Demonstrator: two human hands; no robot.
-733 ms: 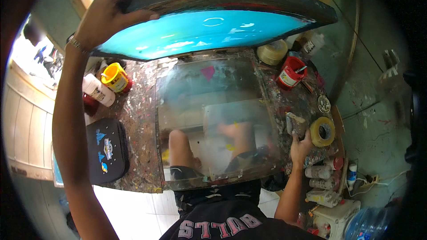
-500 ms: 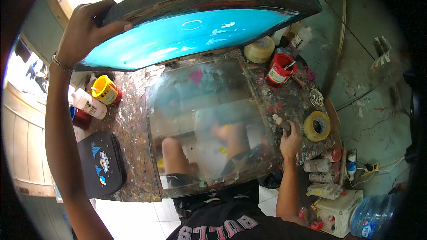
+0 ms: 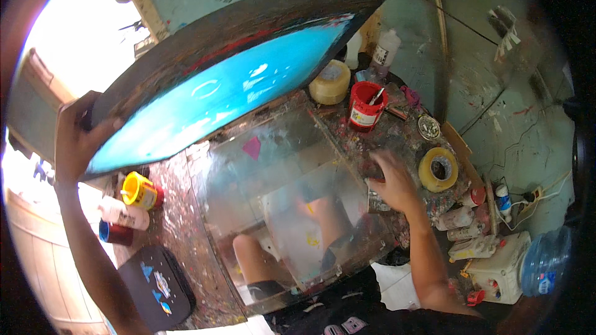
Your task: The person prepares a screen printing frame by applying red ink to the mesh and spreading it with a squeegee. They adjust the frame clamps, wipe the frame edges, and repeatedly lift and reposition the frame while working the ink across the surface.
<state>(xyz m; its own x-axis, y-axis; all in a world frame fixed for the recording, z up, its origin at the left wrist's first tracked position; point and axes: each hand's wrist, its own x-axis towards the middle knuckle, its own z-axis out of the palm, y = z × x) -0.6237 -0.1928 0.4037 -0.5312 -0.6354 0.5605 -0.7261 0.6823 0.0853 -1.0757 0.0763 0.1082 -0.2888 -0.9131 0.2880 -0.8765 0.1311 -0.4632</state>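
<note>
A dark screen frame (image 3: 237, 40) with a bright blue mesh (image 3: 221, 90) is raised at a slant above the back of the paint-spattered table. My left hand (image 3: 79, 133) grips its left end. Beneath it lies a glass plate (image 3: 248, 192) bearing a small pink patch (image 3: 251, 147) and reflections of legs. Just right of the plate, my right hand (image 3: 394, 183), slightly blurred, has its fingers apart, low over a pale object that I cannot make out.
A yellow pot (image 3: 139, 189), bottles (image 3: 123, 214) and black zip case (image 3: 160, 288) are left. A red pot (image 3: 366, 107) and tape rolls (image 3: 439, 167) are right. Bottles (image 3: 453, 218), a cable (image 3: 543, 201) and water jug (image 3: 546, 260) sit lower right.
The view has turned, and the frame now appears more slanted, with my left hand lower in view. My right hand's fingers have spread from around the small tool they held earlier.
</note>
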